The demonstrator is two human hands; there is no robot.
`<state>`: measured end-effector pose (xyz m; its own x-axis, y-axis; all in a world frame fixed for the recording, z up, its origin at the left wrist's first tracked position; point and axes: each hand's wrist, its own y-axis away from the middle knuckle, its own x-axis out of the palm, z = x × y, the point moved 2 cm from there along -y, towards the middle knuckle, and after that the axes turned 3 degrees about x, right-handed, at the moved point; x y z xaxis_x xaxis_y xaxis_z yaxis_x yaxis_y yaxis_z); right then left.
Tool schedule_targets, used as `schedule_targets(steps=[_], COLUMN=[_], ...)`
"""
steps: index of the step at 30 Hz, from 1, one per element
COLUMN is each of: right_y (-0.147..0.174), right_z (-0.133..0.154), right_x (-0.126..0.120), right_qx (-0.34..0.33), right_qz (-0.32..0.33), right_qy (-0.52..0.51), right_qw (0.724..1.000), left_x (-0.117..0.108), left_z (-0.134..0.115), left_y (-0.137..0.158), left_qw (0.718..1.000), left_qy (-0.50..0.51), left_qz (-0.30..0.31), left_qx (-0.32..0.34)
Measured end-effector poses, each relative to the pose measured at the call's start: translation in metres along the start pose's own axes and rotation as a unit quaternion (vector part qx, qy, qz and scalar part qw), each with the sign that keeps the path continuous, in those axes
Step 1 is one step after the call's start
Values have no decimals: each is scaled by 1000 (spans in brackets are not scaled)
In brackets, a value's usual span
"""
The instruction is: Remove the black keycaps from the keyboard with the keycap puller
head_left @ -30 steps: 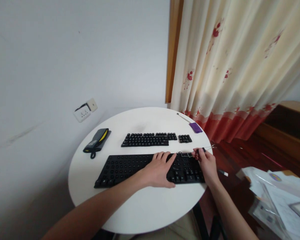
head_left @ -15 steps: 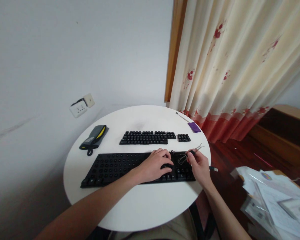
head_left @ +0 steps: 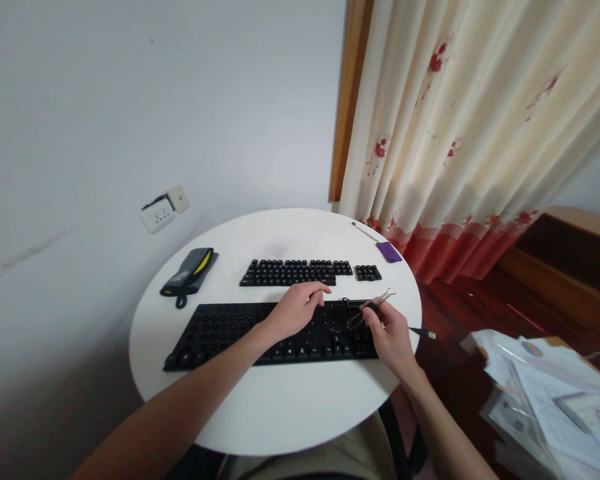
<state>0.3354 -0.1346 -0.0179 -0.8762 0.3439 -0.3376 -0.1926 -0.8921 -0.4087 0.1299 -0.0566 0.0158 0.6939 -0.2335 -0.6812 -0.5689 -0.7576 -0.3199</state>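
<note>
A black keyboard [head_left: 220, 333] lies across the front of the round white table, many of its key positions on the left without caps. My left hand [head_left: 297, 308] is over the keyboard's back edge, index finger stretched to the right and thumb a little apart; its other fingers and palm are hidden. Between the fingers of my right hand [head_left: 391, 337] is a wire keycap puller [head_left: 356, 321], its wire loop over the right part of the keyboard. Behind the keyboard, removed black keycaps stand in rows, a large block [head_left: 287, 275] and a small block [head_left: 368, 273].
A grey and yellow pouch [head_left: 190, 272] lies at the table's left. Near the back right are a thin-handled brush [head_left: 364, 231] and a purple cloth piece [head_left: 389, 252]. A USB plug [head_left: 425, 333] sticks out past the right edge. Papers and plastic bags [head_left: 545, 393] sit at the right.
My left hand has lifted off the keys and moved back and to the left. My right hand, with the keycap puller, has shifted slightly left.
</note>
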Motion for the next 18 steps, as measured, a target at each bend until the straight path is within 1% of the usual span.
schedule_targets(steps=[1,3,6,8,10,14,18], right_y=[0,0,0,-1,-3,-2,5], right_z=[3,11,17,18,17,16,16], right_x=[3,10,20,24,25,24,22], right_qx=[-13,-48,-85,-93,-96,-112,-136], right_qz=[22,71,118,135,151,209,240], right_qy=[9,24,31,36,42,52,48], right_qw=[1000,996,989,986,983,970,960], left_x=[-1,-1,4,9,12,15,15], left_z=[2,5,3,-2,-8,-16,-17], left_y=[-1,-1,1,5,8,13,15], left_qw=[1000,1000,997,989,982,970,965], left_qy=[4,3,-10,-21,-35,-63,-61], left_qz=[-3,13,78,132,169,208,230], left_qx=[-9,-10,24,54,77,108,107])
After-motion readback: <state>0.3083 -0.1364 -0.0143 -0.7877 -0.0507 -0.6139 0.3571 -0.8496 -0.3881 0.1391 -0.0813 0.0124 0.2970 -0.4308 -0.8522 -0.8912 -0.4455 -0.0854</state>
